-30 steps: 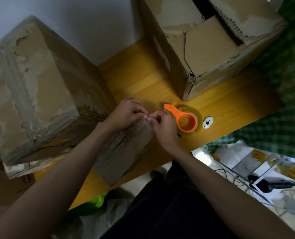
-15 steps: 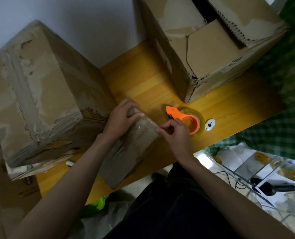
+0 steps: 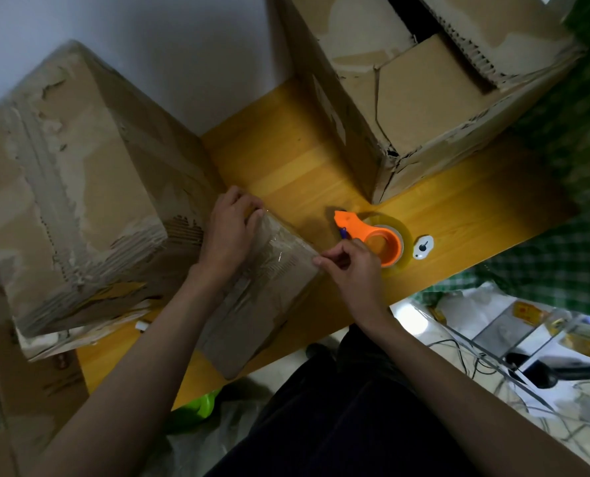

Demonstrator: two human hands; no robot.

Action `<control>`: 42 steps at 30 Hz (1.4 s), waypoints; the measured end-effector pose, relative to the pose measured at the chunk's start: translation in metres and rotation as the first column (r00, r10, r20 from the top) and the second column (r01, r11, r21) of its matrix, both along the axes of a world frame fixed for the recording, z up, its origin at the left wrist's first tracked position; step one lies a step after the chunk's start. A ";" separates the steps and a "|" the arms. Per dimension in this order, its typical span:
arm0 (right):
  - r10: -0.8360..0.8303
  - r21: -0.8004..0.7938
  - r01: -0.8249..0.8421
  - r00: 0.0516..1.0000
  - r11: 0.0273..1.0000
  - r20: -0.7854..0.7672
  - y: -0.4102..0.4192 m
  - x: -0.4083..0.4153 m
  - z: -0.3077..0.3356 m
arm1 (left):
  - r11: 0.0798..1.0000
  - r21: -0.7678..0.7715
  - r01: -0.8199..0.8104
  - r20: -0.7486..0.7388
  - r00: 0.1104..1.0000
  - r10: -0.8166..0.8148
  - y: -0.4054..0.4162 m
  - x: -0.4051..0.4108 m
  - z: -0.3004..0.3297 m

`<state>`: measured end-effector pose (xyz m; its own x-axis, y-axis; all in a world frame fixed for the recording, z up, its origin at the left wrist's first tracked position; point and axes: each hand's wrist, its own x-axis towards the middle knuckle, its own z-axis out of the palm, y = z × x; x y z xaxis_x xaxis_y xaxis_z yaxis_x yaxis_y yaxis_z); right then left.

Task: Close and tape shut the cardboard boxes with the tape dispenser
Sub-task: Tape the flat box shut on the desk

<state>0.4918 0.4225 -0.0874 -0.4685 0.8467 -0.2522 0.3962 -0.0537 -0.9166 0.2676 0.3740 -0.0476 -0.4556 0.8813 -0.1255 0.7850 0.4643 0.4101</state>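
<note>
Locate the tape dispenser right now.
Head view: the orange tape dispenser lies on the wooden table, right of centre, just beyond the right hand.

Before us a yellow wooden table [image 3: 286,160] carries three boxes. We have the small flat brown cardboard box [image 3: 262,304] nearest, at the table's near edge, with our left hand [image 3: 228,232] resting on its far end and our right hand [image 3: 352,266] at its right corner. Touching its left side sits the large worn cardboard box [image 3: 66,187]. Far right stands the tall torn cardboard box [image 3: 407,91]. Between that one and our right hand lies the orange tape dispenser [image 3: 376,239], with a small white round object [image 3: 423,247] just to its right.
</note>
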 end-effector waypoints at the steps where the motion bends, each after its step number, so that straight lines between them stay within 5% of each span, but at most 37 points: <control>1: -0.006 0.003 0.006 1.000 1.000 0.000 -0.001 0.000 0.000 | 1.000 -0.024 0.020 -0.014 1.000 -0.020 0.000 0.001 0.001; 15: -0.016 0.012 0.016 1.000 1.000 -0.013 -0.004 -0.002 0.002 | 0.884 -0.425 0.193 0.011 0.978 -0.208 0.027 -0.013 0.003; 21: -0.015 0.005 0.015 0.999 1.000 -0.028 -0.003 -0.002 0.004 | 0.972 -0.197 0.129 0.071 0.991 -0.117 0.019 -0.015 0.011; 27: -0.026 -0.040 0.026 1.000 0.999 -0.004 0.000 -0.007 -0.002 | 0.991 -0.130 -0.033 0.126 0.991 0.049 0.023 -0.015 0.010; 33: -0.005 0.004 0.005 1.000 1.000 -0.010 -0.004 -0.004 -0.003 | 0.946 -0.153 0.286 0.102 0.957 -0.273 0.014 0.013 0.006; 42: 0.005 0.049 -0.005 1.000 0.999 -0.002 -0.007 -0.004 -0.009 | 0.973 -0.042 0.229 0.174 0.960 -0.218 0.003 0.038 -0.008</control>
<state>0.4878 0.4158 -0.0965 -0.4729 0.8559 -0.2095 0.3946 -0.0069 -0.9188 0.3057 0.3768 -0.0558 -0.2158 0.9465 -0.2398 0.7941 0.3130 0.5210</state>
